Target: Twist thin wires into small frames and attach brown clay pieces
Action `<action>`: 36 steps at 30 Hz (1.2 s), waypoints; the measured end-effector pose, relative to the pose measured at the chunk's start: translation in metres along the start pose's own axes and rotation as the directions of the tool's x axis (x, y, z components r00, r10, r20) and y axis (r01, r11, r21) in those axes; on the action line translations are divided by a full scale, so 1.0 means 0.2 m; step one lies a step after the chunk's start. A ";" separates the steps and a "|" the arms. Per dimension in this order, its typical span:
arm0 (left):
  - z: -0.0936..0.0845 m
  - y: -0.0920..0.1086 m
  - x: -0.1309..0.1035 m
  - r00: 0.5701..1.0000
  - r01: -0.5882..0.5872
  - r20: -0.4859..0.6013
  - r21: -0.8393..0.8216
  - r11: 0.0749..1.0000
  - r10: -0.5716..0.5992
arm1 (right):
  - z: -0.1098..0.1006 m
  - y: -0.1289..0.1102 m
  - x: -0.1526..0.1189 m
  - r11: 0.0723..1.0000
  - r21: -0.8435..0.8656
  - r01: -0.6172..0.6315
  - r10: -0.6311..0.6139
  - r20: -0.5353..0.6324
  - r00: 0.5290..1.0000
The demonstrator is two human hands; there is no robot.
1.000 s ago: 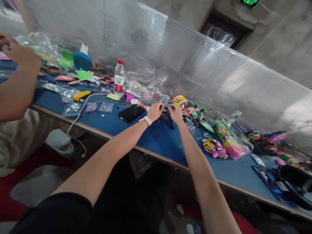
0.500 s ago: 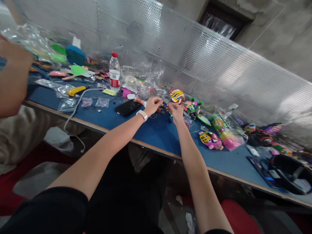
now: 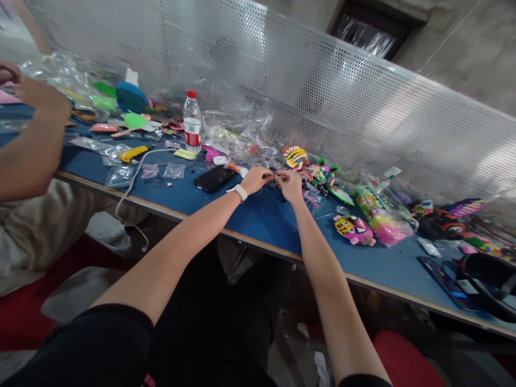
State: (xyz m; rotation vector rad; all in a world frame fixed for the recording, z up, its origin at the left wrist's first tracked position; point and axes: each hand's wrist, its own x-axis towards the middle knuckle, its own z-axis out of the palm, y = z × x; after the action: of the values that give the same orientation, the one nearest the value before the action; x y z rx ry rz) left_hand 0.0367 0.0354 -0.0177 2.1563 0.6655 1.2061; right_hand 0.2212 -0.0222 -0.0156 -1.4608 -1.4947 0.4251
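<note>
Pinching close together above the table (image 3: 258,220), our left hand (image 3: 257,180) and right hand (image 3: 289,184) bring their fingertips to one spot; what lies between them is too small to make out, so we cannot tell whether either is clamped on it. Just below and partly behind the fingers we see one dark blue thing (image 3: 278,191), mostly hidden. Judging by that fingertip grip, we expect the small piece to be light, easily dropped and best taken at its ends; we cannot tell if it is stiff or soft. Near the left wrist we count one white band (image 3: 241,192) and one black phone (image 3: 215,178). Farther out we count one bottle (image 3: 192,122), one yellow knife (image 3: 133,153), one white cable (image 3: 131,189) and one pink-and-yellow toy face (image 3: 353,230). The clear wrappers (image 3: 242,141) are too heaped to count. At far left shows one co-worker's arm (image 3: 42,137).
</note>
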 end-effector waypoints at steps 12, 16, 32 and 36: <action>0.02 -0.08 0.05 0.927 0.194 -0.232 -0.373 0.907 -0.294 | 0.00 -0.03 0.02 0.900 0.387 -0.199 0.241 -0.063 0.968; 0.03 -0.09 0.06 0.857 0.202 -0.258 -0.629 0.751 -0.447 | 0.01 -0.03 0.02 0.854 0.454 -0.254 0.292 -0.015 0.956; 0.00 -0.04 0.02 0.995 0.054 -0.084 -0.050 0.997 -0.058 | 0.00 -0.01 0.01 1.000 0.011 0.006 -0.005 -0.067 0.998; 0.02 -0.03 0.01 0.999 0.042 0.015 -0.036 0.998 -0.041 | 0.01 -0.01 0.00 0.998 0.028 0.058 -0.057 -0.036 0.998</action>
State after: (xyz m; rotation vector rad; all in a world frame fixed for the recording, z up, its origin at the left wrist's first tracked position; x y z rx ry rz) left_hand 0.0400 0.0395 -0.0225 2.1089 0.6740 1.1718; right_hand 0.2184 -0.0220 -0.0142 -1.3924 -1.4930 0.3820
